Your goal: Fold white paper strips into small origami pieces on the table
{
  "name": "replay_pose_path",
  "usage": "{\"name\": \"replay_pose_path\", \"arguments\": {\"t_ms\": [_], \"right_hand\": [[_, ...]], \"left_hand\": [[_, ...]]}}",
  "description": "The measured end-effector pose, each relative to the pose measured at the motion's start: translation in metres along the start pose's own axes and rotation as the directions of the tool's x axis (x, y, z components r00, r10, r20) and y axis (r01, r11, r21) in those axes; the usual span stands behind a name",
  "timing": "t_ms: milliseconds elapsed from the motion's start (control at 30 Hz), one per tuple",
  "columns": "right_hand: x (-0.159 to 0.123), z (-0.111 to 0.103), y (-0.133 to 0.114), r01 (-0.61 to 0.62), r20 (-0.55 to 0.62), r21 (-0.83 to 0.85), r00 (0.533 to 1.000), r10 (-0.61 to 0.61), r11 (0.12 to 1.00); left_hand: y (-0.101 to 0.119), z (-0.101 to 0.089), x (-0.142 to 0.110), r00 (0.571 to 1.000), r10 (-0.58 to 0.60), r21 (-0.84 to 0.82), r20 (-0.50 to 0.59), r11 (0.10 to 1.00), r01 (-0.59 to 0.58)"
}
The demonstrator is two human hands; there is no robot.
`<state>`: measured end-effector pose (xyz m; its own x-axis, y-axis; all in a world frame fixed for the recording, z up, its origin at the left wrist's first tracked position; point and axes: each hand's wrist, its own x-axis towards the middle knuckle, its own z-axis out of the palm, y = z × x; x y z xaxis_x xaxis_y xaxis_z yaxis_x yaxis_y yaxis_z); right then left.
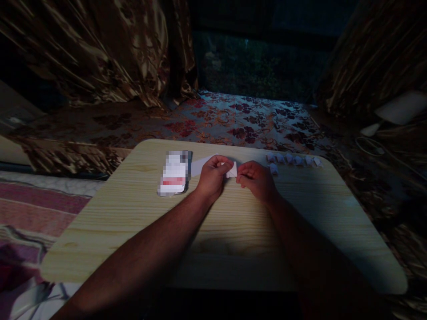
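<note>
A small folded piece of white paper [231, 170] is pinched between the thumb and fingers of my left hand [213, 174], just above the table. My right hand [255, 178] is closed at the paper's right edge, its thumb and fingertips pressed together there. Behind my left hand lies flat white paper [200, 166], partly hidden by that hand. Beyond my right hand, several small folded paper pieces [298, 160] sit in a row, with one more folded piece [273, 169] in front of them.
A blurred-out phone-like object [173, 173] lies left of my hands on the light wooden table [233, 249]. Behind the table is a flowered cloth ledge [247, 118] between curtains [133, 49]. A white lamp [402, 109] stands at the right; striped bedding [43, 204] is at the left.
</note>
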<state>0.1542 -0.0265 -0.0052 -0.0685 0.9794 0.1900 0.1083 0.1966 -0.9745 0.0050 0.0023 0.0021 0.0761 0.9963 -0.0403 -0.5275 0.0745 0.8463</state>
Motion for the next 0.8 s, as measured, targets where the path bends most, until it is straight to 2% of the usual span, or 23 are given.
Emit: {"name": "replay_pose_path", "arguments": {"t_ms": [367, 600, 800], "right_hand": [[0.0000, 0.0001, 0.0006, 0.038, -0.004, 0.010, 0.999, -0.038, 0.999], [-0.0002, -0.0003, -0.0005, 0.042, -0.037, 0.016, 0.998, -0.041, 0.999], [-0.0020, -0.0034, -0.0053, 0.097, -0.019, -0.024, 0.995, -0.098, 0.995]], "left_hand": [[0.0024, 0.0011, -0.0008, 0.999, -0.041, -0.061, 0.006, 0.997, 0.041], [0.0002, 0.0002, -0.0009, 0.998, -0.047, -0.002, 0.033, 0.999, 0.047], [-0.0033, -0.0008, -0.0003, 0.999, -0.040, 0.039, 0.034, 0.998, 0.039]]}}
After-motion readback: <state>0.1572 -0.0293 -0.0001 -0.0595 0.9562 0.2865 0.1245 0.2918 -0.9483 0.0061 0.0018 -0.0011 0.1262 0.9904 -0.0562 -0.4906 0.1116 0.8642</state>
